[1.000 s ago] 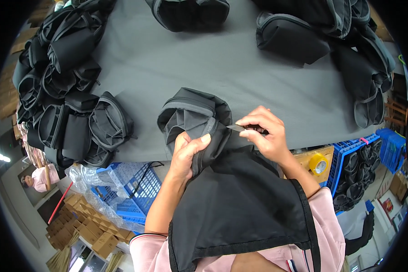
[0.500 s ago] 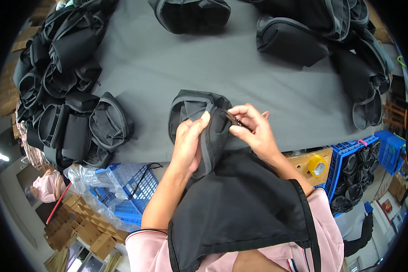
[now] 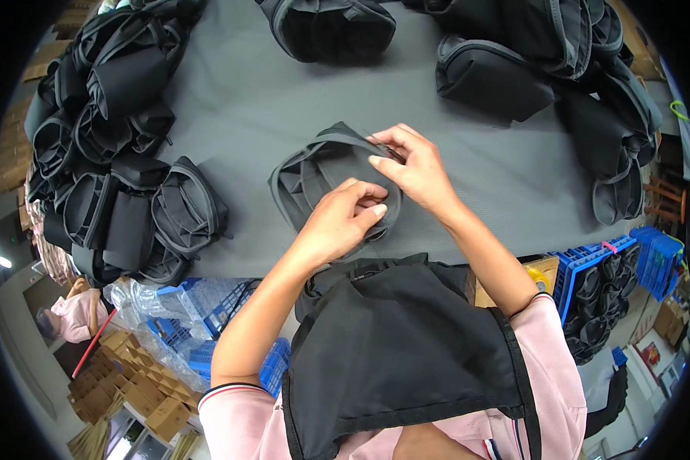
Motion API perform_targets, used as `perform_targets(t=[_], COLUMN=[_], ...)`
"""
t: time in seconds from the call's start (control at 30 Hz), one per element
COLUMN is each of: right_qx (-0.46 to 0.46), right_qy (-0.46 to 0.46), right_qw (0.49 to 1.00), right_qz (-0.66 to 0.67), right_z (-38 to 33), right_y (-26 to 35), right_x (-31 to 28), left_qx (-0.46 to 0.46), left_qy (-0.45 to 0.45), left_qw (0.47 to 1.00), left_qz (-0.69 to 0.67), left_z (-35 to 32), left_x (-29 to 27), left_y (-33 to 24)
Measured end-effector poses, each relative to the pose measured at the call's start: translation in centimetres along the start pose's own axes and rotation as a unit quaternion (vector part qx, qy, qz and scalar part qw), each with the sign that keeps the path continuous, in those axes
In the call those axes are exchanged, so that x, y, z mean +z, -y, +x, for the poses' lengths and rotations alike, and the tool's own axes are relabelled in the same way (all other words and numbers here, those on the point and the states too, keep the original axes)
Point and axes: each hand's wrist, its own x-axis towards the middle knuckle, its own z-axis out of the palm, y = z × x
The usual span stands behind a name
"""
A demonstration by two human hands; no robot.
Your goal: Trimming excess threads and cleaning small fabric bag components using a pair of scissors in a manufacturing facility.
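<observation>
A black fabric pouch with grey piping [image 3: 314, 172] lies on the grey table [image 3: 245, 107] in front of me. My left hand [image 3: 345, 218] pinches its near edge with fingers closed on the fabric. My right hand [image 3: 414, 169] grips the pouch's upper right edge, thumb and fingers closed near a small dark tab. The two hands are almost touching. A black apron [image 3: 391, 345] covers my chest below them.
A pile of similar black pouches [image 3: 115, 153] fills the table's left side. More black bags [image 3: 491, 73] lie at the back and right, one [image 3: 330, 27] at top centre. Blue plastic crates [image 3: 207, 307] stand below the table edge, others [image 3: 613, 268] at right. Cardboard boxes [image 3: 130, 383] sit on the floor.
The pouch has moved from my apron onto the table, further from me. Both hands have followed it forward and come closer together on its edge.
</observation>
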Motion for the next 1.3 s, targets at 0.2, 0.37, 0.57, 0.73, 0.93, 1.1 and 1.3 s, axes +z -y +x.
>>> perform_targets(t=[0.2, 0.37, 0.57, 0.73, 0.93, 1.1, 1.3], right_qx=[0.203, 0.173, 0.277, 0.198, 0.238, 0.258, -0.015], right_qy=[0.165, 0.048, 0.068, 0.135, 0.19, 0.089, -0.005], right_qw=[0.964, 0.983, 0.947, 0.97, 0.95, 0.952, 0.976], right_qz=[0.036, 0.023, 0.151, 0.035, 0.074, 0.141, -0.217], right_z=[1.9, -5.3, -7.3, -4.4, -4.0, -5.6, -8.5], right_y=[-1.4, -2.9, -1.5, 1.6, 0.1, 1.2, 2.1], right_x=[1.1, -0.9, 1.6, 0.7, 1.4, 1.7, 0.2], left_qx=[-0.085, -0.107, -0.123, -0.136, -0.112, -0.095, -0.09], left_qy=[-0.016, -0.064, -0.05, -0.036, -0.114, -0.148, -0.18], left_qw=[0.97, 0.991, 0.99, 0.967, 0.97, 0.977, 0.958], left_qz=[0.226, 0.048, -0.043, -0.214, -0.184, -0.123, -0.202], left_z=[2.9, 2.5, 2.2, -0.3, -0.1, 0.3, 0.2], left_x=[-1.3, -2.0, -2.3, -2.4, -0.9, -0.2, 0.4], left_y=[1.4, 4.7, 3.0, 2.6, 4.4, 4.3, 4.5])
